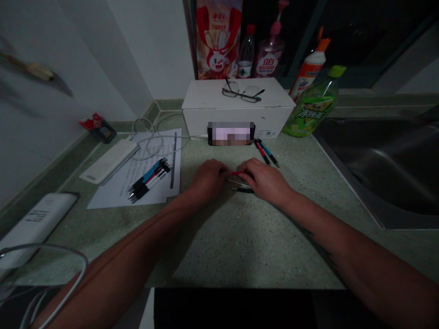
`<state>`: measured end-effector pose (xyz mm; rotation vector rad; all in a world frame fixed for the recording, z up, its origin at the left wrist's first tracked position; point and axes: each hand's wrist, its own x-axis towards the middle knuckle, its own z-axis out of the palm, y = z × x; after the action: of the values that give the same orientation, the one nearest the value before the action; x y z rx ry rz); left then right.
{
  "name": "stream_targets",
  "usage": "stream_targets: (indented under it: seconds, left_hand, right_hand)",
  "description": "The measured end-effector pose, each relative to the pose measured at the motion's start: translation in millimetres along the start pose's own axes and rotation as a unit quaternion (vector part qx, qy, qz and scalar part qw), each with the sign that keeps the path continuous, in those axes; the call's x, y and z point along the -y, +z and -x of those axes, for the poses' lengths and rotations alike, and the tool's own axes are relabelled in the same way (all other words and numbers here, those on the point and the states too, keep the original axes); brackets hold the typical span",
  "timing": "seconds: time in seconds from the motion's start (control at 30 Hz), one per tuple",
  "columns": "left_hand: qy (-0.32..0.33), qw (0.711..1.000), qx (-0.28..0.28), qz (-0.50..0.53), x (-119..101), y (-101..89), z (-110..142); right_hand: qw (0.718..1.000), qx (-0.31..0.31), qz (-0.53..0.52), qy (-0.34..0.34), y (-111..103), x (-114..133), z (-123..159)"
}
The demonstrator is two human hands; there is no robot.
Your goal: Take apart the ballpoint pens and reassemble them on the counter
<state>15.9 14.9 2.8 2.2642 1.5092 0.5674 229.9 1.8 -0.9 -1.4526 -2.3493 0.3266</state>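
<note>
Between my two hands, just above the counter, is a slim red pen part [235, 173], probably a barrel. The fingers of my left hand [208, 177] are closed at its left end, and my right hand [266, 181] pinches its right end; the fingertips are partly hidden. Under it lie a thin pale rod [239, 183] like a refill and a black pen piece [243, 190], both partly covered by my right hand. Beyond that hand, a red pen [262, 152] and a blue pen [268, 153] lie side by side. Several pens [149, 179] are heaped on printed paper [116, 195] at left.
A white box [236, 116] bearing eyeglasses [243, 93] stands behind, with a phone [231, 133] leaning on it. A green soap bottle [313, 105] is beside the sink [384, 169] at right. Left are a white power bank [109, 161], cables and a white power strip [39, 226].
</note>
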Motion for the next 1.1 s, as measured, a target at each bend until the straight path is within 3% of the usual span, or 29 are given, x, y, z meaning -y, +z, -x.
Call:
stream_targets:
  seconds: [0.3,0.4,0.53,0.67,0.77,0.93,1.1]
  left_hand:
    - [-0.025,0.99,-0.06,0.126,-3.0,-2.0,-0.1]
    - [0.03,0.996,-0.055,0.071,1.5,-5.2,0.0]
    - [0.124,0.992,0.013,-0.038,6.1,-7.5,1.5]
    - [0.142,0.985,0.035,-0.096,9.2,-1.6,2.1]
    - [0.115,0.989,-0.015,-0.087,11.2,1.6,0.6]
    - [0.014,0.99,-0.135,-0.025,11.2,-5.8,-2.5]
    - [-0.011,0.987,-0.156,-0.027,8.8,-11.6,-2.1]
  right_hand:
    - [0.995,-0.059,-0.073,-0.038,5.2,-1.0,0.5]
    - [0.99,-0.107,-0.08,-0.036,2.9,-2.4,0.5]
    - [0.985,-0.149,-0.08,-0.029,1.4,-5.3,0.3]
    - [0.985,-0.156,-0.065,-0.036,-1.1,-6.3,-0.1]
    - [0.983,-0.177,-0.017,-0.032,-4.9,-9.7,-1.2]
    - [0.981,-0.191,0.029,-0.024,-9.6,-18.8,-3.4]
    - [0.983,-0.179,0.024,-0.03,-8.4,-17.6,-3.2]
